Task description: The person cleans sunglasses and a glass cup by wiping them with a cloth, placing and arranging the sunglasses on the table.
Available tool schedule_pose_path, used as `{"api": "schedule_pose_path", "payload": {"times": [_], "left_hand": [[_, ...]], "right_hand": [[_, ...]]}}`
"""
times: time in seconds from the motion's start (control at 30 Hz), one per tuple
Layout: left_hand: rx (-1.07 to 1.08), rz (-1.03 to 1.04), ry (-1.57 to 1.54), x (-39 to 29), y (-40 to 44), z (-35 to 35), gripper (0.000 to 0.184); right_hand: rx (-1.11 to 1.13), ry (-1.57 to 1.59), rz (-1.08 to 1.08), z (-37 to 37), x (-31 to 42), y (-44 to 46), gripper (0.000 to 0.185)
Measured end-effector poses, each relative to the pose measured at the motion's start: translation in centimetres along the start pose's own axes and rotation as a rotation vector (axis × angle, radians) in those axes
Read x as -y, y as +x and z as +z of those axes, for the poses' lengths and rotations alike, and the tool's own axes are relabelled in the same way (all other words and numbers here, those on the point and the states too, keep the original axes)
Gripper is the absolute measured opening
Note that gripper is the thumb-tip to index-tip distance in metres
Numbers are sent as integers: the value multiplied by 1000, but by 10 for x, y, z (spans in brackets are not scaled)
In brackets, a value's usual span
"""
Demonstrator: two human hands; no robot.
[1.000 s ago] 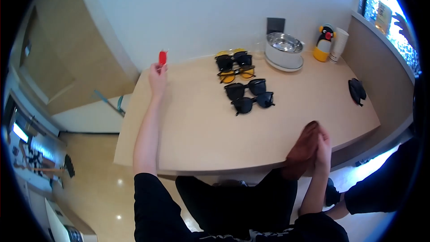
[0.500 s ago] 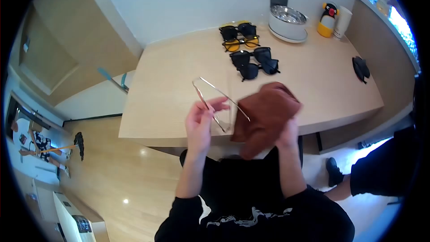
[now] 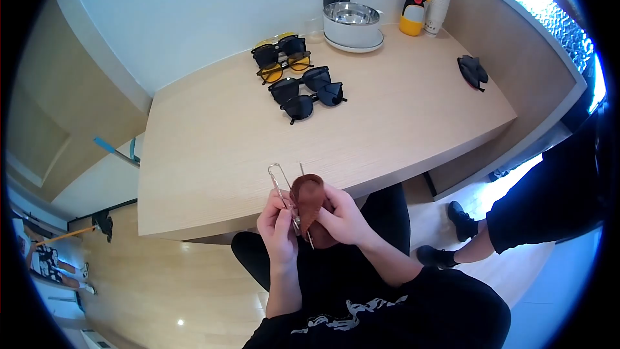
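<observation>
Well, a plate (image 3: 355, 48) bears a silver-lined bowl (image 3: 349, 28) at upper centre; at lower centre, the left hand (image 3: 278, 227) pinches wire glasses (image 3: 276, 185), long temples pointing steeply up, and the right hand (image 3: 345, 218) pinches brown cloth (image 3: 309, 198) against them.

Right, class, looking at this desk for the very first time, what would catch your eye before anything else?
Probably the cluster of dark and yellow-lensed glasses toward the back of the desk. Next, the brown cloth in the right hand, against wire-framed glasses held in the left. The penguin figure stands out too, beside the stacked cups.
</observation>
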State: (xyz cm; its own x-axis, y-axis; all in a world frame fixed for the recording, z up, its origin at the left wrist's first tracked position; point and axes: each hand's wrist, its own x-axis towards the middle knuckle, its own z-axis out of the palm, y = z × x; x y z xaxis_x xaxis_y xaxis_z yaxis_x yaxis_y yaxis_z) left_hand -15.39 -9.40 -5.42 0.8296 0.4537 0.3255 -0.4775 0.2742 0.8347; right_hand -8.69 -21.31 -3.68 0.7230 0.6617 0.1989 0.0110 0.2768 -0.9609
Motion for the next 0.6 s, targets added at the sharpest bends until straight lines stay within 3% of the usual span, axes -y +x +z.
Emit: {"api": "schedule_pose_path", "payload": {"times": [0.07,0.13,0.2,0.27,0.33,0.43,0.6], "left_hand": [[61,-7,29,-2,3,3,19],[112,-22,62,-3,3,12,20],[-65,66,-308,0,4,27,19],[-99,137,-264,5,2,27,19],[-107,99,-450,8,4,36,20],[-38,89,-300,6,12,36,22],[-182,84,-369,2,20,31,25]], "right_hand": [[-50,16,-59,2,-1,-4,24],[-287,132,-30,-2,-22,-5,23],[-561,441,-2,0,-16,2,20],[-618,563,33,-4,-9,6,18],[-601,496,19,-2,-13,5,19],[-557,455,-22,3,-9,3,20],[-574,449,-94,-7,-5,3,24]]}}
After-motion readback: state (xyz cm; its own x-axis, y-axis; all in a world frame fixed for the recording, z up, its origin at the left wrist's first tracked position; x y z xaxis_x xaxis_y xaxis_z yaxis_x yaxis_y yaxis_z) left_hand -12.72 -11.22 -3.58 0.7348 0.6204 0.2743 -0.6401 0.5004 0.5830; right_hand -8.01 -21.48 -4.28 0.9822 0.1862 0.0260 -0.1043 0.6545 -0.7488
